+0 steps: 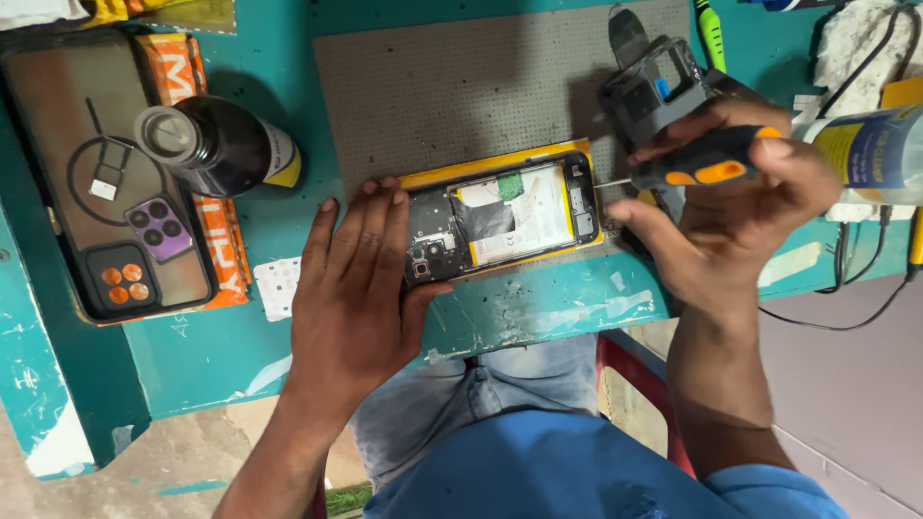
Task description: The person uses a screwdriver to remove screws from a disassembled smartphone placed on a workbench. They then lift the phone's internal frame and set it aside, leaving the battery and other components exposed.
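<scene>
An opened phone point(505, 216) with a yellow rim lies face down on a grey perforated mat point(461, 86), its battery and circuit board exposed. My left hand point(351, 288) rests flat on the teal table, fingers and thumb pressing the phone's left end. My right hand point(735, 207) grips a black and orange screwdriver point(707, 168); its thin metal tip touches the phone's right end.
A dark bottle point(216, 146) lies on its side at the left beside an orange box point(207, 211). A phone back cover point(106, 173) lies further left. A grey tool point(654, 91), a white and yellow bottle point(870, 154) and cables point(846, 279) crowd the right.
</scene>
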